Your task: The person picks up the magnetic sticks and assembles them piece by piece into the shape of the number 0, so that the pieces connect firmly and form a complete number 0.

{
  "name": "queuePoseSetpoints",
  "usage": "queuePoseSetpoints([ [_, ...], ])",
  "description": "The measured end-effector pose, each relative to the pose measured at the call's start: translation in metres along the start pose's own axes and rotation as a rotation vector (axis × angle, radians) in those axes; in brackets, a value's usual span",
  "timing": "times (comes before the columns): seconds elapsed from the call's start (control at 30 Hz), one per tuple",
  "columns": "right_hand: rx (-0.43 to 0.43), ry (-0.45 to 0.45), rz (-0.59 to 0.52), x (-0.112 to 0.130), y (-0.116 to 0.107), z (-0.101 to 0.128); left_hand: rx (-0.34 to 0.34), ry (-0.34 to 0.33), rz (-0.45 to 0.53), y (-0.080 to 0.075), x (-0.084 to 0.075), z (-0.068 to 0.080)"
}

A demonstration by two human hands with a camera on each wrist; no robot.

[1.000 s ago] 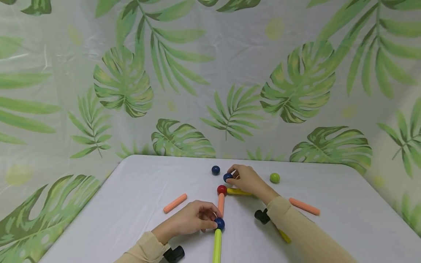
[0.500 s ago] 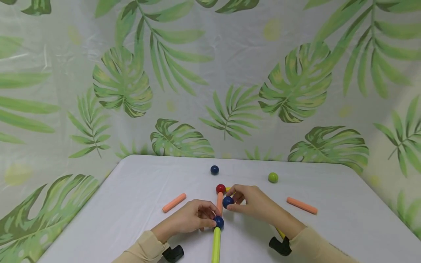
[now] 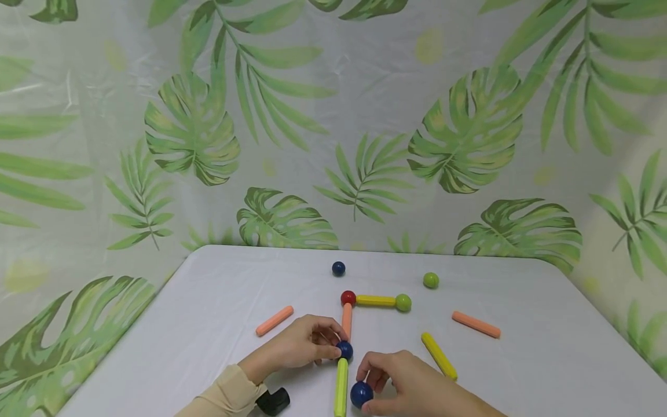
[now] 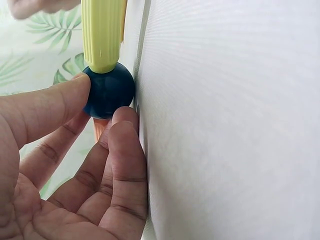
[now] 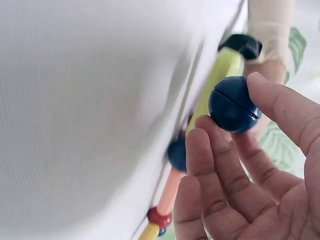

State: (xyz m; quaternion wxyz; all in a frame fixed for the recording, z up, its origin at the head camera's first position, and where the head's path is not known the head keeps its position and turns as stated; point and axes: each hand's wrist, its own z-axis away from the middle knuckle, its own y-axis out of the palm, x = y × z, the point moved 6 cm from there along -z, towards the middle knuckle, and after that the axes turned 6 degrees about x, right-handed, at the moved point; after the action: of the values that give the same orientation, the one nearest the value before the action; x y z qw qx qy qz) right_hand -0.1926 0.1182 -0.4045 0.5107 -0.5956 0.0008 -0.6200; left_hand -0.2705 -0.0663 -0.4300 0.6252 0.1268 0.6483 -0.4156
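My left hand [image 3: 307, 343] pinches a dark blue ball [image 3: 344, 350] between thumb and fingers. That ball joins an orange stick [image 3: 347, 321] on its far side and a yellow-green stick [image 3: 341, 388] on its near side. In the left wrist view the ridged yellow-green stick [image 4: 101, 35] meets the blue ball [image 4: 109, 92]. Just right of the near stick, my right hand [image 3: 403, 382] holds another blue ball [image 3: 362, 394] by thumb and fingertips. A groove runs across this held ball [image 5: 234, 104] in the right wrist view, and it appears apart from the stick behind it.
A red ball [image 3: 348, 298] links the orange stick to a yellow stick [image 3: 376, 301] ending in a green ball [image 3: 403, 302]. Loose on the white table lie a blue ball [image 3: 339, 268], a green ball [image 3: 431, 280], a yellow stick [image 3: 439, 355] and orange sticks [image 3: 274, 321] at either side.
My right hand has carried its blue ball from beside the red ball toward the near end of the yellow-green stick. The left hand keeps its hold in the same place.
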Motion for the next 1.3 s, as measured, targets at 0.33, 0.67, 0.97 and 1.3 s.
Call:
queuePoseSetpoints([
  [0.33,0.193,-0.116,-0.105,-0.07,0.052,-0.033,-0.001,0.004,-0.003,0.0,0.001,-0.001],
  [0.67,0.185,-0.164,-0.111,-0.072,0.063,-0.038,-0.003,0.007,0.008,-0.001,0.003,-0.001],
  [0.97,0.172,-0.169,-0.094,-0.069,0.067,-0.044,-0.001,0.004,-0.002,-0.001,0.001,-0.001],
  [1.3,0.171,-0.181,-0.056,-0.069,0.073,-0.05,0.001,-0.002,-0.005,-0.001,0.001,-0.001],
])
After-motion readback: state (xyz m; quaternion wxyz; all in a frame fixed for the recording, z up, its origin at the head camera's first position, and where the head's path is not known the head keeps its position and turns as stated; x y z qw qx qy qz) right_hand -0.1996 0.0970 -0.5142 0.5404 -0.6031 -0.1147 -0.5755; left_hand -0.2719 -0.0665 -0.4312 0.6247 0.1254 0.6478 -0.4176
